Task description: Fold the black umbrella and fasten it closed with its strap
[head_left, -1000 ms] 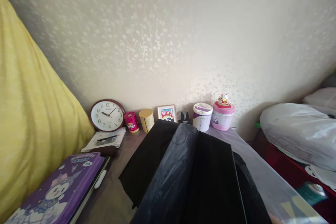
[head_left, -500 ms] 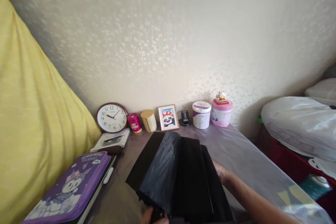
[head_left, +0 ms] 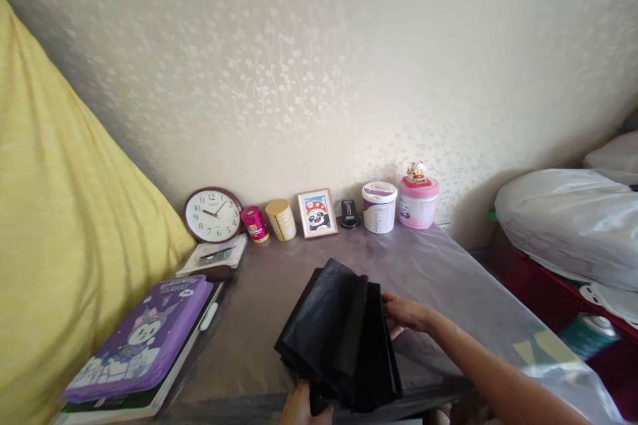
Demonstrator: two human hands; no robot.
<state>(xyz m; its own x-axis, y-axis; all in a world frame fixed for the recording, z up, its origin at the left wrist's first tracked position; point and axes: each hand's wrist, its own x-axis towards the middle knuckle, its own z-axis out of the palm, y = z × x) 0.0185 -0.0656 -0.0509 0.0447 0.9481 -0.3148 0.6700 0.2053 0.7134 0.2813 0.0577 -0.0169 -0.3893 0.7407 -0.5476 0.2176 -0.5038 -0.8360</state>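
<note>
Our left hand [head_left: 305,406] is closed round the handle of a loosely folded black umbrella [head_left: 343,342] at the table's [head_left: 249,319] near edge, probably bearing its weight so the right hand [head_left: 403,313] can tend the slack panels. Our right forearm [head_left: 481,355] slants over that edge, fingers half curled at the umbrella's right side; whether they pinch, we cannot tell.

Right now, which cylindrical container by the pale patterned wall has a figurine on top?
The rightmost, pink-and-white tub: a white-and-red figurine stands on it; the others carry nothing on top.
</note>
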